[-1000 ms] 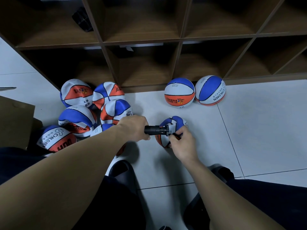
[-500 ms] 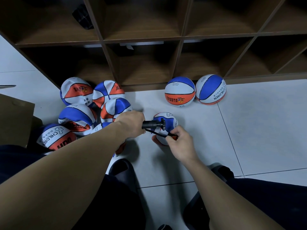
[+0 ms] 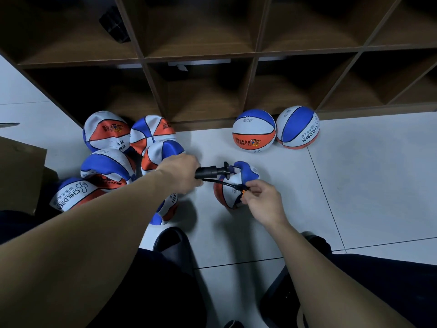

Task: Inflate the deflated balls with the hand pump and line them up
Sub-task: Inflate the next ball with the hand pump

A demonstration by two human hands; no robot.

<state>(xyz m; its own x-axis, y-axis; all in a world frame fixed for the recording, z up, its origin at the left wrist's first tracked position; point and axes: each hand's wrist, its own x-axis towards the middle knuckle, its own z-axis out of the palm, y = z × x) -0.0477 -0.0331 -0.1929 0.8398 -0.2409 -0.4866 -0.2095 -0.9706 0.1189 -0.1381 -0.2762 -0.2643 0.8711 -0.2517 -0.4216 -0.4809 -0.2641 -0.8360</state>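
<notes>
Now pumping a limp ball on the tiled floor.

Fingers of the left hand point(image 3: 181, 172) wrap the black hand pump point(image 3: 211, 172); the right hand point(image 3: 261, 200) pinches the orange hose tip point(image 3: 242, 191) against the deflated ball point(image 3: 234, 188). A heap of flat balls point(image 3: 108, 147) lies left, and two inflated balls point(image 3: 275, 131) sit side by side before the wooden shelf point(image 3: 201, 55).

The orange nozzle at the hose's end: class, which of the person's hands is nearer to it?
Right. The right hand pinches the orange nozzle against the deflated ball; the left hand holds the pump, a hose-length away.
</notes>
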